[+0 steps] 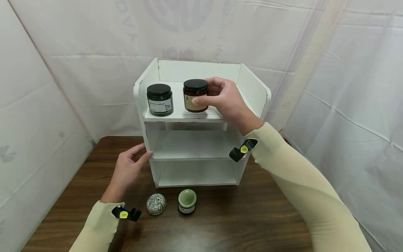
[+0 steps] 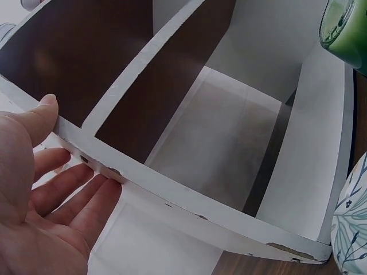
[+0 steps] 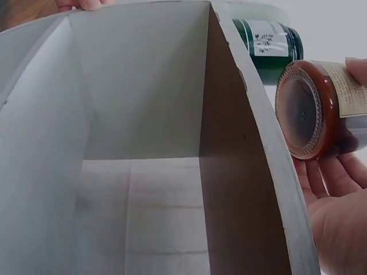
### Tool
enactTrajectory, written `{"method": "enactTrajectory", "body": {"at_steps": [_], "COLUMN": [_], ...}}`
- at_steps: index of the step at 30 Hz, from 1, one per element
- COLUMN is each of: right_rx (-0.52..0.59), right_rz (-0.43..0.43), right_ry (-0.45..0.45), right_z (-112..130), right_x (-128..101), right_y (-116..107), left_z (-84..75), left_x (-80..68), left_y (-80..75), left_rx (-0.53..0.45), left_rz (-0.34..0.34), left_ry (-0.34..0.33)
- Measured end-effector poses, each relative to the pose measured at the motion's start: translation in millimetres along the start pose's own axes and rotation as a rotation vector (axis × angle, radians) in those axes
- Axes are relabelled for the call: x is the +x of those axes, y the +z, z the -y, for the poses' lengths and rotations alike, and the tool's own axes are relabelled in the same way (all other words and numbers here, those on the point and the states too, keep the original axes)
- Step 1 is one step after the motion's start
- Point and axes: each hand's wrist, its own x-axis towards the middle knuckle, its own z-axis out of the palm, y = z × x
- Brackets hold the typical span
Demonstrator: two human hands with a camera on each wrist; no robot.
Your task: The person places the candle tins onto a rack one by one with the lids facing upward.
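Observation:
My right hand (image 1: 228,99) grips an amber candle jar (image 1: 196,106) with a black lid and tan label, over the top shelf of a white shelf unit (image 1: 195,171). In the right wrist view the jar's round glass base (image 3: 299,112) shows beside the shelf's front edge. To its left on the top shelf stands a dark green candle jar (image 1: 160,105) with a black lid and white label. My left hand (image 1: 127,169) holds the unit's left side panel, thumb on the front edge and fingers along the outer face in the left wrist view.
On the brown wooden table (image 1: 239,217), in front of the unit, sit a patterned domed object (image 1: 156,204) and a small green candle jar (image 1: 187,198). The unit's two lower shelves hold nothing visible. White sheeting (image 1: 94,70) hangs behind and at both sides.

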Motion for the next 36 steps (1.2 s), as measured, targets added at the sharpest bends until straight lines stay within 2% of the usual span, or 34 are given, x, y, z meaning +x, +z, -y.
{"method": "enactTrajectory", "body": {"at_steps": [23,36], "right_rx": [-0.143,-0.150], "right_rz": [0.068,0.124], "right_ry": [0.059,0.088], "right_z": [-3.1,-6.2], "right_x": [21.7,28.0], "right_y": [0.8,0.0], "left_z": [-0.8,-0.7], "left_x": [-0.7,-0.2], "left_y": [-2.7,-2.3], "left_rx": [0.003,0.000], "left_rz": [0.005,0.002], "left_ry": [-0.011,0.001]}}
